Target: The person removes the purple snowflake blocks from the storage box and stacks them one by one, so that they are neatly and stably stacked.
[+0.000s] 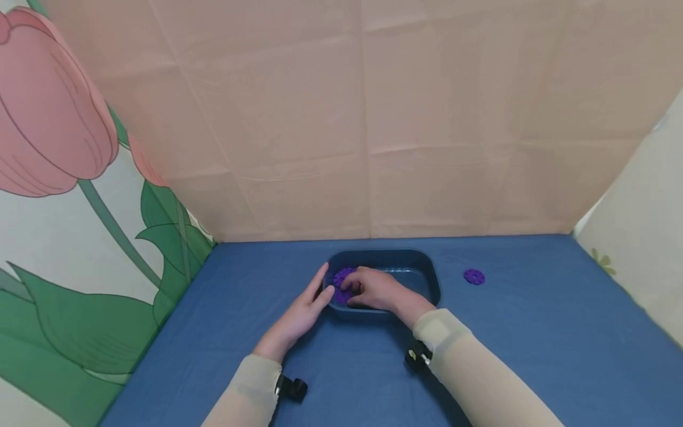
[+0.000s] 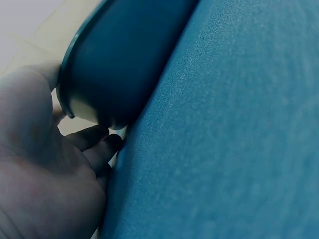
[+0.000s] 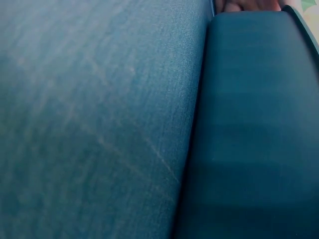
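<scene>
A dark blue rectangular tray (image 1: 421,284) sits on the blue cloth. Two purple round notched discs lie at its left end: a far disc (image 1: 342,275) and a near disc (image 1: 341,296), both partly covered by fingers. My right hand (image 1: 376,289) reaches over the near rim into the tray, and its curled fingers and thumb pinch at the near disc. At the left end, my left hand (image 1: 302,308) holds the tray, thumb at the rim; the left wrist view shows its lower fingers (image 2: 102,149) bent beside the outer wall. The right wrist view has only the tray's outer side (image 3: 254,114) and some fingertips.
Another purple disc (image 1: 474,276), with small holes, lies on the blue cloth (image 1: 533,332) to the right of the tray. Behind the table hangs a beige sheet (image 1: 368,148). A wall with painted tulips (image 1: 53,107) stands at the left, a pale wall at the right.
</scene>
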{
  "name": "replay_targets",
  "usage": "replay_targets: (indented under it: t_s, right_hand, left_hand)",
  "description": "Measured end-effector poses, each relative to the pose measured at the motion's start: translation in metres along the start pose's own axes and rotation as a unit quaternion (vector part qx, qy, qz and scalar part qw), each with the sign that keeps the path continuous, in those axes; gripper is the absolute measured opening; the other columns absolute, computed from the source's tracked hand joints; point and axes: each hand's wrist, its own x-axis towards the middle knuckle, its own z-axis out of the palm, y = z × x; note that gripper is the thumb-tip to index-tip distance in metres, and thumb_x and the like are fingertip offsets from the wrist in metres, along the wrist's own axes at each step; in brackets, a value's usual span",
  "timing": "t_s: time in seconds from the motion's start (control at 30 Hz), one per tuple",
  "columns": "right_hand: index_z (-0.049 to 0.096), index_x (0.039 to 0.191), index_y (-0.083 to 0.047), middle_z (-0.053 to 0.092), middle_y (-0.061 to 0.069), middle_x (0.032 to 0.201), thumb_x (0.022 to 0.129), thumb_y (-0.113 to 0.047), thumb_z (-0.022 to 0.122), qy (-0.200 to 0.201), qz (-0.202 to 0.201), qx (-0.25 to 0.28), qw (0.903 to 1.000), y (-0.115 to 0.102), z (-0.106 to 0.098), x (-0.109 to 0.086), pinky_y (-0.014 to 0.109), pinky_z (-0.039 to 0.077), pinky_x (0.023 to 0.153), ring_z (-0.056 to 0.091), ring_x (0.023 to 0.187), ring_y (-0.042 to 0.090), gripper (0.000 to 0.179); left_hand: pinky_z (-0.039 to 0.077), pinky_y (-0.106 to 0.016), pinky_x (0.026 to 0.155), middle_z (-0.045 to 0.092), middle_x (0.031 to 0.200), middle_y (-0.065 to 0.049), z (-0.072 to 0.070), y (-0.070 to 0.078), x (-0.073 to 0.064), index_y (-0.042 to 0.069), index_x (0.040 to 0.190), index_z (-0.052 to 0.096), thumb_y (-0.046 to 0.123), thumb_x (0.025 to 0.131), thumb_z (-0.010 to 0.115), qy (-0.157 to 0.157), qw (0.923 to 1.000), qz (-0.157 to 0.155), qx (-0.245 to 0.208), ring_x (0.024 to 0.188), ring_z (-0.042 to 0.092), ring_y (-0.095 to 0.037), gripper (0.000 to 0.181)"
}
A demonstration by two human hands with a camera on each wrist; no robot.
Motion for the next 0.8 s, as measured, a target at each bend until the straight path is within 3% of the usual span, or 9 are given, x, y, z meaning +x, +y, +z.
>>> replay_targets:
  t_s: [0.23,0.47,0.8]
  right_hand:
    - [0.074,0.106,-0.021,0.061,0.002,0.096,0.083,-0.026,0.079,0.0,-0.01,0.01,0.9999,0.0,-0.001,-0.001,0.037,0.048,0.076,0.056,0.085,0.018,0.023]
    - [0.072,0.115,-0.023,0.061,0.003,0.1,0.085,-0.028,0.078,-0.005,-0.031,-0.002,0.9995,0.002,0.0,-0.001,0.036,0.048,0.076,0.056,0.086,0.016,0.031]
    - [0.071,0.119,-0.022,0.06,0.005,0.107,0.088,-0.028,0.075,-0.027,-0.061,0.001,0.9978,0.0,-0.002,-0.002,0.039,0.049,0.083,0.058,0.095,0.022,0.032]
  left_hand:
    - [0.013,-0.054,0.115,0.012,0.16,0.009,0.0,-0.002,0.001,0.038,0.156,0.012,0.06,0.097,0.043,0.002,1.0,-0.005,-0.001,0.146,0.01,-0.018,0.071]
    - [0.012,-0.056,0.114,0.013,0.158,0.018,0.005,-0.035,0.018,0.049,0.153,0.013,0.066,0.094,0.043,0.019,0.9998,0.007,-0.007,0.146,0.01,-0.015,0.068]
    - [0.012,-0.057,0.114,0.014,0.158,0.019,0.005,-0.036,0.018,0.051,0.152,0.013,0.069,0.093,0.042,0.021,0.9997,0.008,0.0,0.146,0.011,-0.015,0.068]
